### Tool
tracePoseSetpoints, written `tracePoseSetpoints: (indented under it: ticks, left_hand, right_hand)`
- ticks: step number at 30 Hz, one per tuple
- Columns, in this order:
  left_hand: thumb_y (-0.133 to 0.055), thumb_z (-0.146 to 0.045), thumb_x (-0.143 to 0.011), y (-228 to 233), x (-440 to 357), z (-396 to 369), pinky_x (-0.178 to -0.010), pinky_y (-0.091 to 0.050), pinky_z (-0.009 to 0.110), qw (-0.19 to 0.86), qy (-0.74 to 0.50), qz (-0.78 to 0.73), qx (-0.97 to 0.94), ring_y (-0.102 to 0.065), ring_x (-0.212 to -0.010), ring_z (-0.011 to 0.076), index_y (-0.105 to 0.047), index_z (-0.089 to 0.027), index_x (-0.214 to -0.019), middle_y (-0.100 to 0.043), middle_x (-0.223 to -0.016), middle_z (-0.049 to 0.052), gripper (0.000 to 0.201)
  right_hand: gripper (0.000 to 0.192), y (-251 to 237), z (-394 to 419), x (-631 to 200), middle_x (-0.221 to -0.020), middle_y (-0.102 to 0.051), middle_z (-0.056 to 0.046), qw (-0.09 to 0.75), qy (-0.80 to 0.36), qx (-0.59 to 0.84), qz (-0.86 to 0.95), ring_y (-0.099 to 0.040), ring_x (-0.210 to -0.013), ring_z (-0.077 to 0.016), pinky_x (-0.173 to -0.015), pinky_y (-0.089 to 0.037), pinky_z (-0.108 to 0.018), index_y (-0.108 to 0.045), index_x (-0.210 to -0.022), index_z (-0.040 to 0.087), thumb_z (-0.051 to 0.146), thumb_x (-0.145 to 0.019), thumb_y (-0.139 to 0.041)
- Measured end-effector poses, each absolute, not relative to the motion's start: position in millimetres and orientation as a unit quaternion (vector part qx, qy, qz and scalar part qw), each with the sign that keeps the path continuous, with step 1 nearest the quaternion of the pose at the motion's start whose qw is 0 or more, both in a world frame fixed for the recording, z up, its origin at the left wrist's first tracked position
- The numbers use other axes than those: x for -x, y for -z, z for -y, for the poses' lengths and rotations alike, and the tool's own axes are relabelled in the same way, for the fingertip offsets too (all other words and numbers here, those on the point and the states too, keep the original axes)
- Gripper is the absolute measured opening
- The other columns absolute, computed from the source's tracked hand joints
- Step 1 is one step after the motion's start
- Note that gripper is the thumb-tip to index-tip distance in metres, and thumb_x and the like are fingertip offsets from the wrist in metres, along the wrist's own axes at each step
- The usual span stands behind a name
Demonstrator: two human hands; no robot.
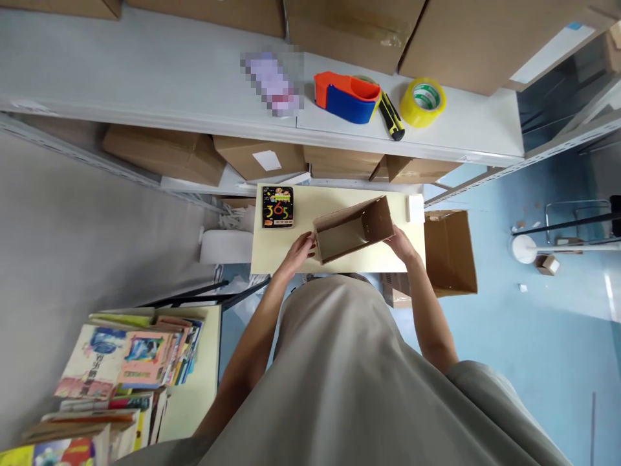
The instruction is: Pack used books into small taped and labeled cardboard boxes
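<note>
Small open cardboard box (353,230) lying long from left to right, between 2 hands: left hand (301,249) and right hand (398,242) each curled on 1 end.

A pixelated patch (272,83) on the shelf (145,77) hides whatever lies there, the stacked books (116,375) run off the lower left edge, the person's torso (339,375) covers the table's (339,259) near edge, and the black book's (277,206) small print is unreadable.
</note>
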State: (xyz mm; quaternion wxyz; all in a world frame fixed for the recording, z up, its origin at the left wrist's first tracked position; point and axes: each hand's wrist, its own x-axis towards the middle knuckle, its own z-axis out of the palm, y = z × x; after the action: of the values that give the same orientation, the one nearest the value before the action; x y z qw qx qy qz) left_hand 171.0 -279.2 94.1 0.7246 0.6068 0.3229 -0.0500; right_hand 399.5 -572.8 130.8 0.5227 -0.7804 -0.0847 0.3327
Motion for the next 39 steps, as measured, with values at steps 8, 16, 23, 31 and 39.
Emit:
tracePoseSetpoints:
  ticks: [8,16,23,31,39]
  left_hand:
    - [-0.083,-0.077,-0.088,-99.0,-220.9,301.6,-0.128,-0.055,0.051,0.699,-0.046,-0.336,-0.630,-0.068,-0.152,0.0377,-0.070,-0.019,-0.147,-0.074,-0.157,0.021,0.085]
    - [-0.091,-0.076,-0.079,-95.0,-231.5,313.5,-0.123,-0.058,0.048,0.652,-0.089,-0.414,-0.629,-0.073,-0.140,0.0365,-0.077,-0.018,-0.132,-0.082,-0.138,0.016,0.080]
    - [-0.085,-0.086,-0.080,-89.8,-224.5,319.6,-0.120,-0.059,0.049,0.616,-0.085,-0.435,-0.651,-0.074,-0.139,0.0389,-0.077,-0.015,-0.137,-0.083,-0.140,0.019,0.091]
    - [-0.083,-0.081,-0.082,-84.1,-235.5,302.1,-0.119,-0.061,0.050,0.581,-0.086,-0.410,-0.697,-0.076,-0.134,0.0381,-0.078,-0.018,-0.128,-0.083,-0.136,0.018,0.078]
    - [-0.080,-0.079,-0.088,-102.0,-232.8,286.6,-0.115,-0.064,0.049,0.594,-0.060,-0.355,-0.719,-0.078,-0.131,0.0378,-0.077,-0.018,-0.133,-0.083,-0.140,0.018,0.076]
  right_hand:
    - [0.089,-132.5,598.4,-414.5,-0.145,-0.080,-0.017,0.529,-0.367,0.764,0.044,-0.080,-0.126,-0.0311,-0.114,-0.067,-0.047,-0.070,-0.148,0.024,0.096,-0.096,-0.063]
    - [0.095,-136.4,614.3,-450.1,-0.145,-0.080,-0.020,0.494,-0.438,0.747,0.074,-0.081,-0.126,-0.0363,-0.103,-0.072,-0.048,-0.073,-0.144,0.023,0.103,-0.099,-0.049]
    - [0.092,-117.3,602.1,-444.8,-0.120,-0.085,-0.016,0.374,-0.386,0.833,0.131,-0.083,-0.107,-0.0370,-0.098,-0.068,-0.051,-0.073,-0.141,0.023,0.099,-0.090,-0.070]
    - [0.088,-114.1,590.7,-433.7,-0.118,-0.085,-0.018,0.349,-0.285,0.875,0.176,-0.083,-0.104,-0.0389,-0.098,-0.066,-0.053,-0.074,-0.136,0.023,0.101,-0.101,-0.051]
    - [0.084,-131.2,580.4,-430.3,-0.122,-0.087,-0.019,0.356,-0.278,0.877,0.166,-0.085,-0.094,-0.0391,-0.095,-0.068,-0.058,-0.077,-0.129,0.025,0.100,-0.099,-0.055]
